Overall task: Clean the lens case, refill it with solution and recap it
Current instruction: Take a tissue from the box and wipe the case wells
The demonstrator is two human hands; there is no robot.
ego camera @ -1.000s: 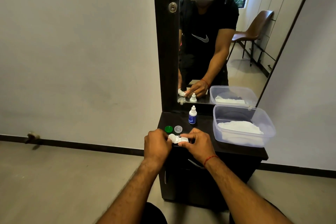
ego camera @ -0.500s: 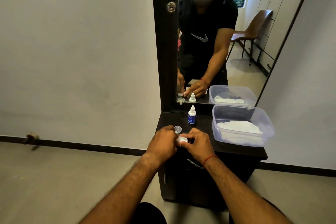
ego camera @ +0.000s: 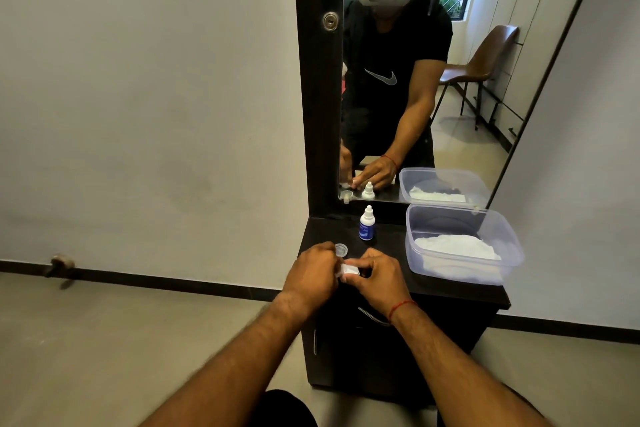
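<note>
Black laminate cabinet top [ego camera: 325, 232], narrow. Its front edge ran just below the hands and its left edge lay close to the left hand. A bare strip was open between the hands and the bottle.

Lens case [ego camera: 350, 270]: white, held over the front-left part of the top, between both hands.

Left hand [ego camera: 313, 270]: fingers curled over the case's left end.

Right hand [ego camera: 377, 277]: thumb and fingertips pinched the case's right end. A red thread [ego camera: 401, 306] circled the wrist.

Clear cap [ego camera: 341, 249]: lay on the top just behind the left knuckles, partly covered by them.

Solution bottle [ego camera: 367, 228]: white with a blue label, upright, nozzle cap on, at the back near the mirror [ego camera: 433, 121] and apart from the hands.

Clear plastic tub [ego camera: 512, 253]: filled the right half of the top, near the right hand, with a white cloth [ego camera: 457, 248] inside.

Hidden: most of the case sat behind fingers. A second cap possibly sat under the left fingers, but the knuckles covered that spot.
</note>
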